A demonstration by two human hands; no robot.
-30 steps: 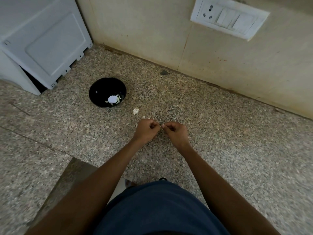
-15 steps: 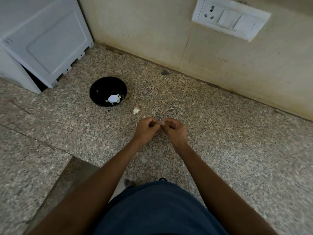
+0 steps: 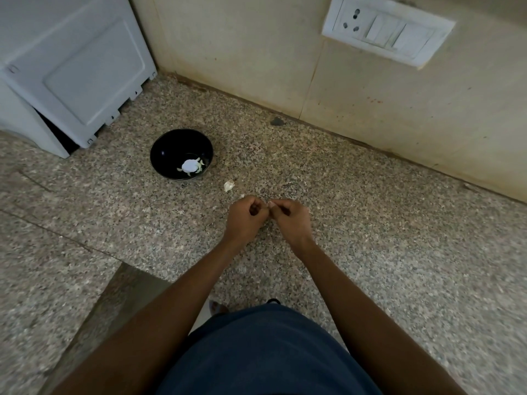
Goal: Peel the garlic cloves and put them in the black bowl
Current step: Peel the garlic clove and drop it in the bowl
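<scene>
A white appliance (image 3: 71, 72) is seen at the upper left of the frame, set on a speckled granite counter (image 3: 370, 223); right of it, left of centre, the black bowl (image 3: 181, 154) is shown, with pale peeled cloves (image 3: 191, 166) lying inside around a bright white patch; a small pale garlic piece (image 3: 228, 185) lies on the counter just right of the bowl; at centre, the left hand (image 3: 246, 218) and right hand (image 3: 291, 219) are held together above the counter, fingers curled and pinched on something small between the fingertips, too small to be identified; a switch plate (image 3: 387, 29) is mounted on the wall at the upper right.
</scene>
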